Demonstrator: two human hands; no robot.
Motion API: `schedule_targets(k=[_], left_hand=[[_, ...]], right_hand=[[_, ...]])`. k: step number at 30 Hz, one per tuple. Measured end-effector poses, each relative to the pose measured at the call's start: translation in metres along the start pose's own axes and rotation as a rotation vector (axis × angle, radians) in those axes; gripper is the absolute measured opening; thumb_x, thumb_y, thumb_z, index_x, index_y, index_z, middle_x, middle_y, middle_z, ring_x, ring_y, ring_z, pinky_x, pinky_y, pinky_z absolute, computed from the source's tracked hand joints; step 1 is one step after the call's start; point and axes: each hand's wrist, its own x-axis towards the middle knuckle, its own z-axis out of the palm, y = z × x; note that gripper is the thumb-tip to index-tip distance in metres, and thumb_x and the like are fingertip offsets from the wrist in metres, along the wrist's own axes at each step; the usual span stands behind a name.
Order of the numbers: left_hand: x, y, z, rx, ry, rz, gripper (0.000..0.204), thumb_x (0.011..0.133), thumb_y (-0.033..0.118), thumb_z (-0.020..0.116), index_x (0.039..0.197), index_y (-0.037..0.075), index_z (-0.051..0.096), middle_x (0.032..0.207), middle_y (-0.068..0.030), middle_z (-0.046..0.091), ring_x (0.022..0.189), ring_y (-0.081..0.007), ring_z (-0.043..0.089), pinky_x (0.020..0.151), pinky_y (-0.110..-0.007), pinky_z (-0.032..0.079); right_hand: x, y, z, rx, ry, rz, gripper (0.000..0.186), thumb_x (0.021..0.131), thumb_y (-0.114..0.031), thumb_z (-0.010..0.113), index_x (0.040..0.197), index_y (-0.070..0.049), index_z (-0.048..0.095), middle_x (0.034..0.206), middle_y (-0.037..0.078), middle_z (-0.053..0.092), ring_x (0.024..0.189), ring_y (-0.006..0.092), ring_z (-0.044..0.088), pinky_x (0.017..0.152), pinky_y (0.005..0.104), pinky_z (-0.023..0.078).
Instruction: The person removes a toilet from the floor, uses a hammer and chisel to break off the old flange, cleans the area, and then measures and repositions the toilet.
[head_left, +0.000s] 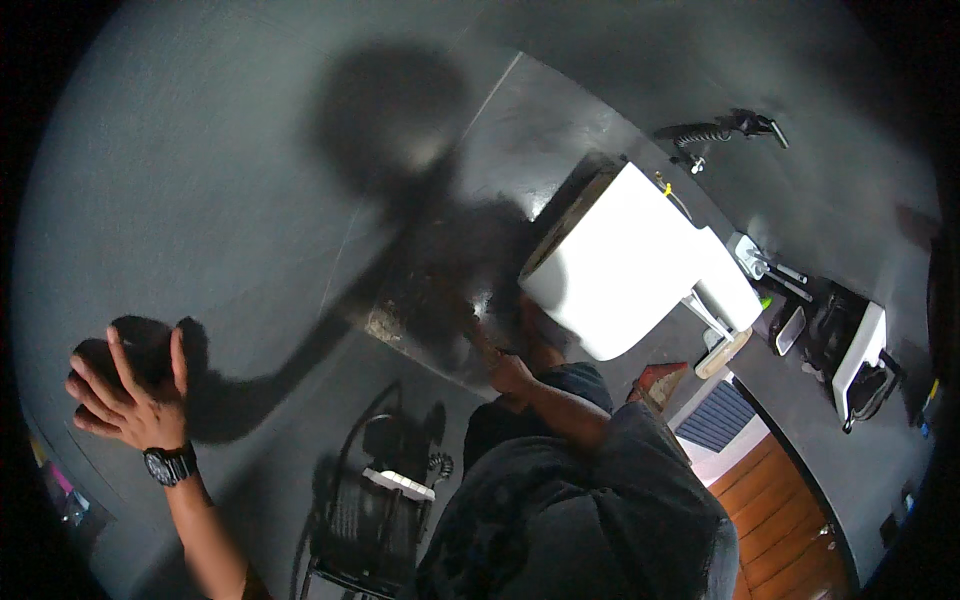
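My left hand, with a dark watch at the wrist, rests fingers spread on the dark grey tiled wall. My right hand is down beside my dark-clothed leg, closed on something brownish that I cannot make out clearly, near the dark, glossy floor. Just right of it is a white toilet, with a shadowed edge along its left side. A pale stain shows near the floor's edge, and shadows fall across wall and floor.
A hose spray, white fittings and a white-and-black rack are on the right wall. A black rack with a white bar is at lower middle. A brown door, a grey mat and a red object lie lower right.
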Motion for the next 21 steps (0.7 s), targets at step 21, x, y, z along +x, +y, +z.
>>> schedule_targets(k=[21], left_hand=[[-0.008,-0.003,0.006,0.048,-0.009,-0.017,0.091,0.069,0.085,0.068,0.137,0.025,0.065,0.151,-0.0189,0.048,0.146,-0.0366,0.034,0.123,-0.054,0.006]], right_hand=[[0.025,-0.061,-0.069,0.322,-0.16,0.278,0.036,0.092,-0.03,0.064,0.112,0.0,0.067,0.083,0.021,0.069,0.078,0.0344,0.07,0.073,0.0494,0.056]])
